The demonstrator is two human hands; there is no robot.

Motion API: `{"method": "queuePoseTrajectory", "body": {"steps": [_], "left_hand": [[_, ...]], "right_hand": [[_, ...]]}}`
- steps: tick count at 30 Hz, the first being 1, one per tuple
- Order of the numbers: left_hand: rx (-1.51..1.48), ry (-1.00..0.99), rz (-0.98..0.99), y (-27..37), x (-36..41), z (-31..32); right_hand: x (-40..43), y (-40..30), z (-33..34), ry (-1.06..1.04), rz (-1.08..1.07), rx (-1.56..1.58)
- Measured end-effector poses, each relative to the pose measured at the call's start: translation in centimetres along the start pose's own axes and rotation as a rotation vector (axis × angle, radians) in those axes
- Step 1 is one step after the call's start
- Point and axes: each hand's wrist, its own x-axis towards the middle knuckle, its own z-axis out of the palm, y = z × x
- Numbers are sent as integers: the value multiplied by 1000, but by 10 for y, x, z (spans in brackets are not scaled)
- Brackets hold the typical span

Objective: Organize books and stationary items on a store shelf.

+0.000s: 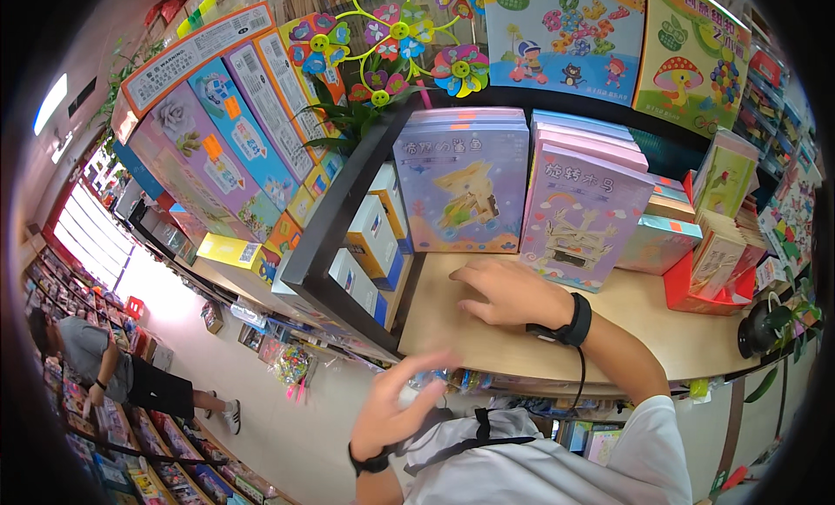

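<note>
My right hand [512, 293] is over the pale wooden shelf [476, 335], with fingers bent and apart and nothing visible in it. Just behind it stands an upright row of purple boxes with a wooden shark model on the front [460, 192]. To its right, slightly tilted, is a stack of boxes with a wooden carousel model on the front [580, 211]. My left hand [404, 400], somewhat blurred, is raised before the shelf's front edge, its thumb and fingers apart and holding nothing. Both wrists wear black bands.
A black shelf divider [346, 224] borders white-and-blue boxes [372, 237] on the left. On the right are a red display box [685, 293] and a black plant pot [760, 329]. Larger craft boxes [567, 42] stand behind. Another person [104, 368] stands by racks at far left.
</note>
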Motion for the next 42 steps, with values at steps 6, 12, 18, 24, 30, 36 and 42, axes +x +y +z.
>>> {"method": "queuePoseTrajectory", "body": {"steps": [6, 12, 18, 24, 30, 36, 42], "left_hand": [[196, 765, -125, -55, -18, -58], [514, 902, -76, -74, 18, -47], [656, 918, -24, -73, 40, -37], [603, 912, -95, -60, 61, -32], [697, 889, 70, -68, 71, -42], [763, 864, 93, -69, 73, -42], [660, 890, 88, -65, 63, -36]], "right_hand": [[6, -7, 9, -136, -22, -35], [1, -5, 13, -95, -44, -62], [-1, -4, 15, -77, -63, -72], [-1, -2, 19, -118, -27, -82], [0, -4, 21, -128, -19, -127], [1, -9, 21, -126, -26, -159], [-1, -9, 23, -110, -34, -176]]}}
